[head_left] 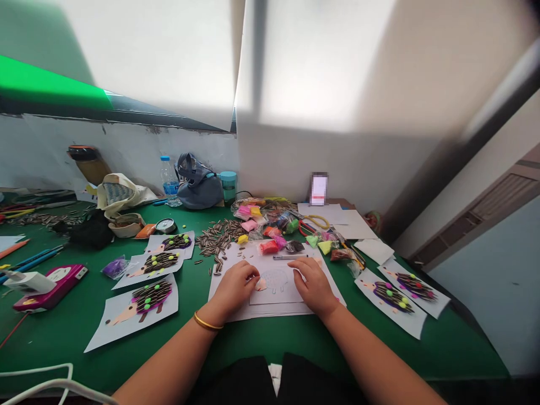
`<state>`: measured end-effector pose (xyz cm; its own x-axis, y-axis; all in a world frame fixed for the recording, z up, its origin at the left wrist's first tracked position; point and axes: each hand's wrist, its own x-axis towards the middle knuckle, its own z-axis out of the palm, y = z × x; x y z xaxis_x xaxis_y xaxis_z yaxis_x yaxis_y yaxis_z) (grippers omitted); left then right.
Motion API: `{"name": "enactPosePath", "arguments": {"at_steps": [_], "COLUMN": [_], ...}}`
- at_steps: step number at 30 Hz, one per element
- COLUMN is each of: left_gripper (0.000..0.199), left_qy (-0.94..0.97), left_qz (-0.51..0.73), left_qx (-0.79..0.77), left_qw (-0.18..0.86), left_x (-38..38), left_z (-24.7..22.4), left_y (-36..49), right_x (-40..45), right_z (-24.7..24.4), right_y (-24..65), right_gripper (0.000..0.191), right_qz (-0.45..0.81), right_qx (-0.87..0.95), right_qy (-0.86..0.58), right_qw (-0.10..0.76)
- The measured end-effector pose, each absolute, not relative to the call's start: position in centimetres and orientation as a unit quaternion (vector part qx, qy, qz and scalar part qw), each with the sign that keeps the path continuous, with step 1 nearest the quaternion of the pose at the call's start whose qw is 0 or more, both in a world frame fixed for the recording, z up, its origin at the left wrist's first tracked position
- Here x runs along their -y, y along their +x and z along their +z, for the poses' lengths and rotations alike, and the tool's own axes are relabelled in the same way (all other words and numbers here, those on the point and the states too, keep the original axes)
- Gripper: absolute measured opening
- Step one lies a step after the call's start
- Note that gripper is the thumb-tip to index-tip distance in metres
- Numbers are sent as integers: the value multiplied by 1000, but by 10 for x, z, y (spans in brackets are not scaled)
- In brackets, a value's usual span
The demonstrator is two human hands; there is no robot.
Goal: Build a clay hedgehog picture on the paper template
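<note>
A sheet of paper with a pencil outline of a hedgehog (pixel 276 279) lies in front of me on larger white sheets. Peach modelling clay (pixel 261 284) covers the outline's snout at its left end. My left hand (pixel 239 284) has its fingers curled together at the left edge of this clay, touching it. To the right of the outline, my right hand (pixel 313 284) rests on the paper, fingers loosely bent and thumb apart, holding nothing. A pen (pixel 291 257) lies just beyond the drawing.
Sunflower seeds (pixel 221 237) are heaped behind the paper, beside bagged coloured clay (pixel 268 246) and yellow-handled scissors (pixel 316 221). Hedgehog pictures lie left (pixel 145 306) and right (pixel 392 301). A phone (pixel 319 190) stands at the back. A magenta power strip (pixel 54 287) sits far left.
</note>
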<state>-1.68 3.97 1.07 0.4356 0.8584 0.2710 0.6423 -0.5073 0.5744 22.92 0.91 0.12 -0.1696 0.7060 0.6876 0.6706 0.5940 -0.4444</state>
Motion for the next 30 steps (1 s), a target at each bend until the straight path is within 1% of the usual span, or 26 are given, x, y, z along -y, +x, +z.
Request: {"name": "enactPosePath", "arguments": {"at_steps": [3, 4, 5, 8, 10, 16, 23, 30], "left_gripper": [23, 24, 22, 7, 1, 10, 4, 15], "left_qy": [839, 840, 839, 837, 838, 848, 845, 859], "left_qz": [245, 240, 239, 249, 250, 240, 229, 211], "left_qx": [-461, -466, -471, -469, -464, -449, -465, -455], "left_qw": [155, 141, 133, 134, 141, 146, 129, 104], "left_x": [-36, -35, -33, -31, -31, -31, -32, -33], "left_z": [15, 16, 17, 17, 15, 13, 11, 4], "left_y": [-14, -13, -12, -9, -8, -8, -5, -5], "right_x": [-10, -11, -11, -11, -11, -12, -12, -13], "right_z": [-1, -2, -3, -4, -4, -5, -5, -6], "right_y": [230, 230, 230, 230, 230, 230, 229, 230], "right_gripper": [25, 25, 25, 26, 26, 26, 26, 27], "right_qz": [31, 35, 37, 40, 43, 50, 50, 52], "right_qx": [769, 770, 771, 772, 772, 774, 776, 778], "right_qy": [-454, -454, -454, -452, -451, -450, -447, -447], "right_qw": [450, 446, 444, 445, 446, 443, 442, 440]}}
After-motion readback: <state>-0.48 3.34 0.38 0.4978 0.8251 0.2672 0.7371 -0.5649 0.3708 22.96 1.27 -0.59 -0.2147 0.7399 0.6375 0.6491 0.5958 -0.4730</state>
